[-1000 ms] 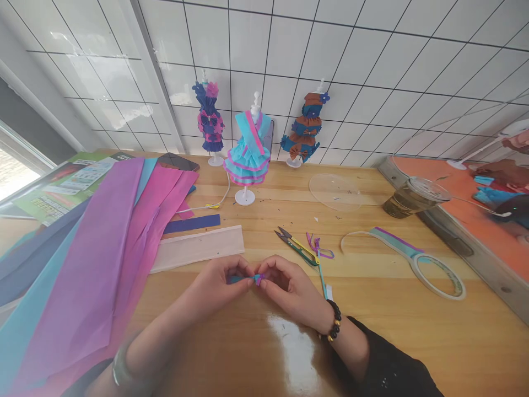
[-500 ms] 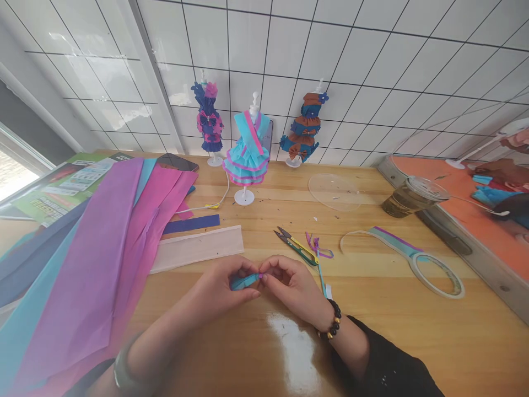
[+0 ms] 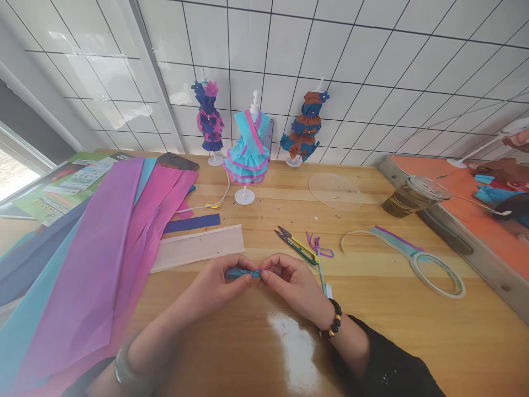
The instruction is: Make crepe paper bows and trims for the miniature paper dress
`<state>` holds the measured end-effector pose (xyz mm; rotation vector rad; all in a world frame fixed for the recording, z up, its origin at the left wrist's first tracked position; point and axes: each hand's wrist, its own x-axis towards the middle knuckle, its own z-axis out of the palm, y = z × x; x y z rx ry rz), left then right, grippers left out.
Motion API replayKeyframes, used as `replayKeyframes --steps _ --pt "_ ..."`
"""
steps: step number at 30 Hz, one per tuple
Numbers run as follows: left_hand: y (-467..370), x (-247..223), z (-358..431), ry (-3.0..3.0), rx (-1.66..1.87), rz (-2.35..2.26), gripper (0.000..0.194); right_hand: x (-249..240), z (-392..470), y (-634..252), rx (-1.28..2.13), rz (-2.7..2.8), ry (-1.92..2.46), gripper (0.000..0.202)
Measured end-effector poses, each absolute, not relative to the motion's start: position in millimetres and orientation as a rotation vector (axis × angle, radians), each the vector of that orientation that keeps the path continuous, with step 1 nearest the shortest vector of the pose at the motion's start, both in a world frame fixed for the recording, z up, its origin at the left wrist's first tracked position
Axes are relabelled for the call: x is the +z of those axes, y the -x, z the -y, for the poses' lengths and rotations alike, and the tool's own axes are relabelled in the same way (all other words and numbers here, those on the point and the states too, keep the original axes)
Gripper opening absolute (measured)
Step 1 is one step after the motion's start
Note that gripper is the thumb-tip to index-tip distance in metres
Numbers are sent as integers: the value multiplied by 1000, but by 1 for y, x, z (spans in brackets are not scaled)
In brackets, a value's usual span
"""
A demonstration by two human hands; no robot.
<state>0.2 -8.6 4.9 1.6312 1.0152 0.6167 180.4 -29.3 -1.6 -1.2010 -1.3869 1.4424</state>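
While both hands hover over the desk (image 3: 372, 309) | left hand (image 3: 215, 284) pinches blue paper strip (image 3: 239, 273) (folded) | right hand (image 3: 289, 281) pinches its end | thread snips (image 3: 295, 245) near

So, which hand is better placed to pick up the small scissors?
Likely the right hand: the scissors lie just beyond it, while the left hand is farther away and pinches the blue paper strip.

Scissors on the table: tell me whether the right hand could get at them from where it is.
Probably yes. The scissors lie uncovered just beyond the right hand, but it is pinching the blue paper strip.
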Motion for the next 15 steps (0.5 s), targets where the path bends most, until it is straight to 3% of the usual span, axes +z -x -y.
replayKeyframes --steps 15 --pt "2 4 5 -1436 596 -1025 16 -1 29 -181 1459 1337 1196 16"
